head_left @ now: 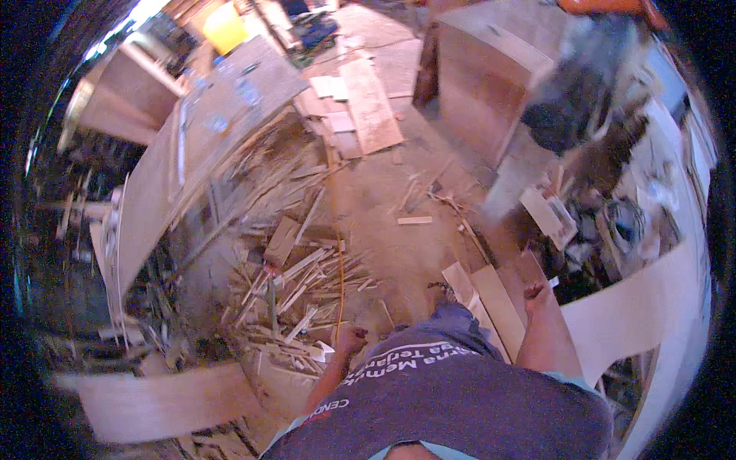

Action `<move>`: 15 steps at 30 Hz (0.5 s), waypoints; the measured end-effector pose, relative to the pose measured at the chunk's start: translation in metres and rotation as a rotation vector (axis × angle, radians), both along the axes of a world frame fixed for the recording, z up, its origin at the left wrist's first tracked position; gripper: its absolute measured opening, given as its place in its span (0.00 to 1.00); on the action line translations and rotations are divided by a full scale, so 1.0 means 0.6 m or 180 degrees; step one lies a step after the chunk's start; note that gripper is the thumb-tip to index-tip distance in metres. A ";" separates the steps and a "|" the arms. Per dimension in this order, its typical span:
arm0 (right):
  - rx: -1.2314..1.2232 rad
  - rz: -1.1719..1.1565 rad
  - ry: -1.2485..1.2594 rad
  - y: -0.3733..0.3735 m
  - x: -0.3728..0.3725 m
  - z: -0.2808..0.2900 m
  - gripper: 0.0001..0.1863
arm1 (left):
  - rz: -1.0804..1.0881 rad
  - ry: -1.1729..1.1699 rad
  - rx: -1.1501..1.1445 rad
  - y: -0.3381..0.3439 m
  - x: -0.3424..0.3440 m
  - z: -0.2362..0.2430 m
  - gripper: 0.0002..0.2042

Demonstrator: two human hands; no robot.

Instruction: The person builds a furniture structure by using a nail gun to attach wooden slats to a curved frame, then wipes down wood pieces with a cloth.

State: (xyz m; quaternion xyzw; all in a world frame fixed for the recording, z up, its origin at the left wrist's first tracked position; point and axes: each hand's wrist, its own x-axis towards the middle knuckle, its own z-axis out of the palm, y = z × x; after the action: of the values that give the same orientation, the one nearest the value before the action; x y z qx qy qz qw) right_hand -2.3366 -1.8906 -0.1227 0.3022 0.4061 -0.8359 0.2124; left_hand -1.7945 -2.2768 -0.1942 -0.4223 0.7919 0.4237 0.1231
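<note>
My left hand (353, 336) hangs low beside my body, its fingers curled and nothing visible in them. It is nearest to a heap of thin wood offcuts (307, 280) on the floor. On the other side, my right hand (534, 291) is also curled, beside the upper part of a brown board (529, 264). Whether it grips anything is too small to make out. Long narrow boards (494, 303) lean or lie between my right arm and my legs. A pale curved panel (632, 307) reaches close to my right forearm.
A worktable (230, 92) with clear plastic items stands at far left. A large wooden box-like cabinet (487, 73) is at far right, with a dark bag (571, 107) next to it. An orange cord (341, 276) runs along the dusty floor. Flat boards (372, 107) lie ahead.
</note>
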 end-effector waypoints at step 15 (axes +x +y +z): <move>0.1881 0.5948 0.0283 -0.396 0.238 -0.170 0.09 | 0.3706 0.0347 0.0642 0.223 0.492 0.022 0.13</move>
State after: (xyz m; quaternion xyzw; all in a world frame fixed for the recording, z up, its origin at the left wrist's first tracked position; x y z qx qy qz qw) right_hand -2.1940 -2.1282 -0.2247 -0.1317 0.6823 -0.2065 0.6889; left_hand -1.4992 -2.1432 -0.1807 -0.7511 0.3909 0.5157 -0.1309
